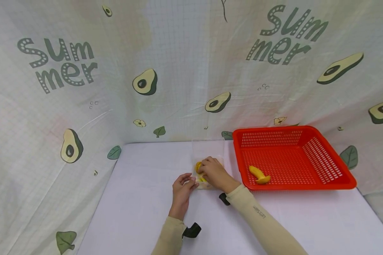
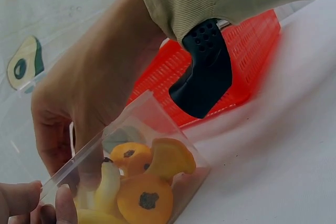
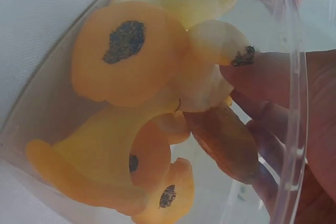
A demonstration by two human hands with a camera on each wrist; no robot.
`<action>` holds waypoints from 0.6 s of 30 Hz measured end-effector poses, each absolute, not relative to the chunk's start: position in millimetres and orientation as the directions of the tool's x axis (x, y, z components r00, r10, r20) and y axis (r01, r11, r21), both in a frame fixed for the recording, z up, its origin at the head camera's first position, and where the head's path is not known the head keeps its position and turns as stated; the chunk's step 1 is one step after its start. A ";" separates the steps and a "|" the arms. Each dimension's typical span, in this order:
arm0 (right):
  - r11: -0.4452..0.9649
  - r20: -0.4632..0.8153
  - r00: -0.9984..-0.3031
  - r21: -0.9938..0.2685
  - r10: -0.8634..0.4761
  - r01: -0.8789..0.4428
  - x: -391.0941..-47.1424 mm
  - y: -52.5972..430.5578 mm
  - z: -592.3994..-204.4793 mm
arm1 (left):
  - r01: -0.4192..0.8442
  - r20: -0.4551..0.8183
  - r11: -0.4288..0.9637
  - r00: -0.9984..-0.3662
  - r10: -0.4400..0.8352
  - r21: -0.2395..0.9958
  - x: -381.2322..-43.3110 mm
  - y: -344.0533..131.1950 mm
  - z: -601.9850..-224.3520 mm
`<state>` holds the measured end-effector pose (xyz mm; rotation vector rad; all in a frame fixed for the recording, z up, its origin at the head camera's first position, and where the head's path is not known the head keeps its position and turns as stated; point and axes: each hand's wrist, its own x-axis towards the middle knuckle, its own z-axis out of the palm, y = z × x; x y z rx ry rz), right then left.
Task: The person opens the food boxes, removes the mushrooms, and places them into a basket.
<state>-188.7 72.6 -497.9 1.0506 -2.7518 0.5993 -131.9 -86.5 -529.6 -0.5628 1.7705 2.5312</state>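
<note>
A clear plastic box (image 1: pixel 207 186) with its lid (image 1: pixel 208 148) raised at the back stands on the table. My left hand (image 1: pixel 182 193) pinches its near left rim between thumb and fingers. My right hand (image 1: pixel 214 173) reaches down into the box with bent fingers. Inside lie several yellow-orange mushroom-shaped pieces (image 2: pixel 147 199), some marked with a dark patch. In the right wrist view, my thumb (image 3: pixel 262 77) is against a pale yellow dark-tipped piece (image 3: pixel 218 40), and my fingers lie beside a brownish piece (image 3: pixel 226 142). I cannot tell whether the right hand grips one.
A red plastic basket (image 1: pixel 298 186) stands to the right of the box, with one yellow mushroom-shaped piece (image 1: pixel 258 175) near its front left corner. A white cloth covers the table (image 1: pixel 140 212). Behind hangs a curtain (image 1: pixel 178 53) printed with avocados. Each wrist carries a black camera mount (image 1: pixel 192 230).
</note>
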 end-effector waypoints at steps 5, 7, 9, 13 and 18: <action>0.677 0.266 -0.753 -0.330 -0.602 -0.658 -189.1 71.9 -498.0 | -0.211 -0.296 -0.360 -0.934 -0.199 0.909 -131.1 -86.5 -528.9; 0.675 0.266 -0.758 -0.346 -0.596 -0.652 -189.5 72.1 -498.5 | -0.211 -0.296 -0.361 -0.935 -0.197 0.908 -130.6 -86.4 -528.5; 0.674 0.270 -0.763 -0.360 -0.587 -0.646 -189.9 72.8 -499.2 | -0.213 -0.297 -0.364 -0.935 -0.194 0.907 -130.3 -86.3 -528.0; 0.673 0.320 -0.763 -0.361 -0.561 -0.646 -189.9 76.4 -499.1 | -0.215 -0.298 -0.360 -0.935 -0.194 0.908 -129.7 -86.3 -527.9; 0.635 0.453 -0.710 -0.335 -0.540 -0.696 -186.0 86.2 -497.4 | -0.213 -0.296 -0.358 -0.935 -0.194 0.909 -130.8 -87.0 -528.2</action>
